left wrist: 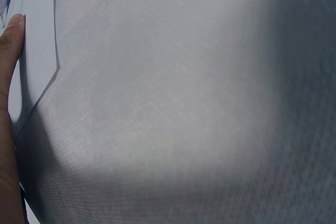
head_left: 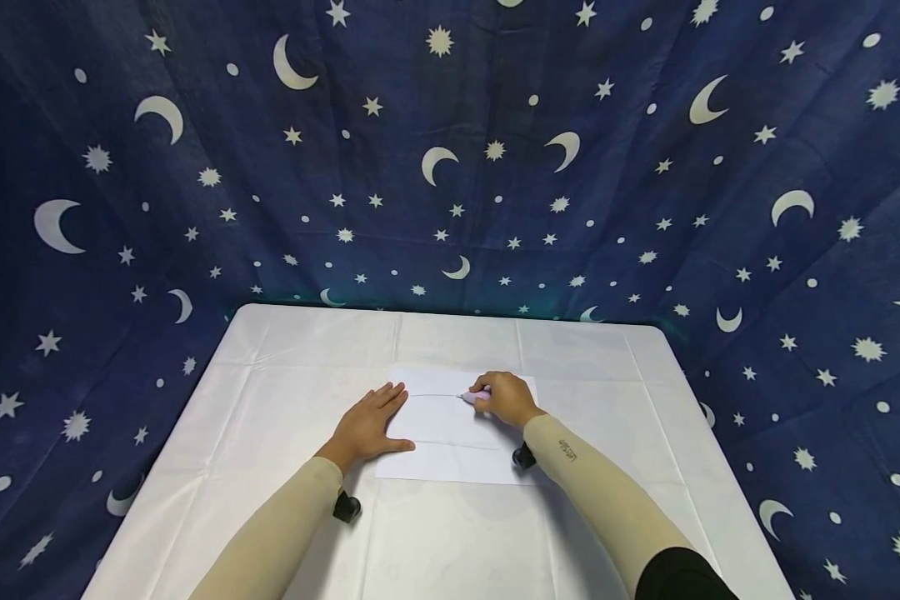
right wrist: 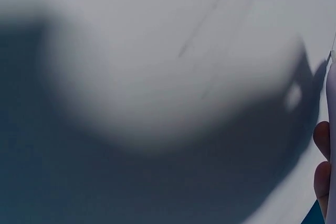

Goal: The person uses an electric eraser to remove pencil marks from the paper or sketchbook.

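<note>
A white sheet of paper (head_left: 450,462) lies on the table, with a thin line across its upper part and a fainter one lower down. My right hand (head_left: 512,398) pinches a pale purple pen (head_left: 475,397), its tip at the right end of the upper line. In the right wrist view the pen (right wrist: 331,98) runs along the right edge, fingertips (right wrist: 322,140) against it. My left hand (head_left: 371,423) rests flat with fingers spread over the paper's left edge. The left wrist view shows part of that hand (left wrist: 9,77) beside the paper (left wrist: 42,40).
A creased white cloth (head_left: 270,433) covers the table. Behind and beside it hangs a dark blue curtain (head_left: 390,167) with moons and stars. Small black cameras sit under both wrists, and a shadow falls beneath the right forearm.
</note>
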A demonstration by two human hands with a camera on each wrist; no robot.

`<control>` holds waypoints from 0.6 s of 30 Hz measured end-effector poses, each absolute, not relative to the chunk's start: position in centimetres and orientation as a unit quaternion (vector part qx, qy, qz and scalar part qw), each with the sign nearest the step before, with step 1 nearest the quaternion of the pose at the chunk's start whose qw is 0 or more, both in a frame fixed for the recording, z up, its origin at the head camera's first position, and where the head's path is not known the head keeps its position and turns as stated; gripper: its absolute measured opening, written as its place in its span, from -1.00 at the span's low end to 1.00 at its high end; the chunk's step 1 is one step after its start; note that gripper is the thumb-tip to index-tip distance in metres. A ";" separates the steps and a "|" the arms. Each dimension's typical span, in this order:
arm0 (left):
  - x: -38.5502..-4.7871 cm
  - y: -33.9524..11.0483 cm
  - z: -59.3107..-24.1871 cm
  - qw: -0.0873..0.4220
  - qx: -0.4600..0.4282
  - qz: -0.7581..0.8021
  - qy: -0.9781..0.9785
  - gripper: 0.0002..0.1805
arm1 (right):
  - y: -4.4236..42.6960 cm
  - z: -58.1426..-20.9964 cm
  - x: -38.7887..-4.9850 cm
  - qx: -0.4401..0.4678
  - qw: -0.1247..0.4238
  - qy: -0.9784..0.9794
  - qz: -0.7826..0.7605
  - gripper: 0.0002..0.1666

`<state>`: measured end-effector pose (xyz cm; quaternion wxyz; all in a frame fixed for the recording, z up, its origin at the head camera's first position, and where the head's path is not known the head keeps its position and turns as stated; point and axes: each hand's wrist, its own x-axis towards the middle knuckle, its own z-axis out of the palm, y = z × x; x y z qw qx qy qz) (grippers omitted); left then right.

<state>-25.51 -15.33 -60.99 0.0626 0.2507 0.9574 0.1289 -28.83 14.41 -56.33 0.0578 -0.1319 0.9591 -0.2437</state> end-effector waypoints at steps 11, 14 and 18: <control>-25.3 -15.3 -61.0 0.064 0.249 0.133 0.957 0.14 | 13.7 -56.7 -28.9 -0.146 0.054 0.956 -0.249 -0.74; -25.2 -15.3 -60.9 0.067 0.251 0.136 0.956 0.14 | 13.5 -56.9 -28.9 -0.149 0.055 0.956 -0.247 -0.74; -25.3 -15.4 -60.9 0.064 0.254 0.137 0.955 0.14 | 13.6 -56.9 -29.0 -0.144 0.058 0.958 -0.243 -0.74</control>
